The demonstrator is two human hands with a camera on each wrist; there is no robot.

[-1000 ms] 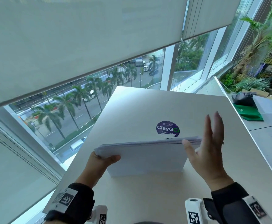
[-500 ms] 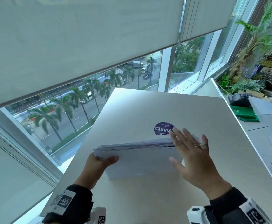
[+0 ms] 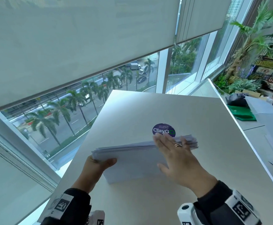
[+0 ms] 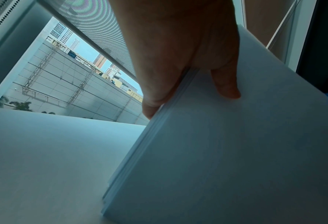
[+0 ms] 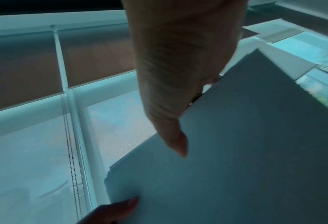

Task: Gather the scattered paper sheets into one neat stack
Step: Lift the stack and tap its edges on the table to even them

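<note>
One paper stack (image 3: 132,161), standing on its long edge on the white table (image 3: 148,203). Left hand (image 3: 95,168) pinches its left end, thumb in front; right hand (image 3: 179,161), fingers straight, lies flat on its top edge. Round purple sticker (image 3: 163,129) just behind; windows with lowered blinds (image 3: 84,38) beyond.

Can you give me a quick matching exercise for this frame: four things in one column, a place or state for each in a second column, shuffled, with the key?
Things:
1. left hand
2. right hand
3. stack of white paper sheets
4. round purple sticker

States:
A. stuck flat on the beige table, just beyond the sheets
B. stands on its lower edge on the table
C. grips the stack's left end, thumb on the near face
D. fingers straight, laid over the stack's top edge

Pairs: 1-C, 2-D, 3-B, 4-A
</note>
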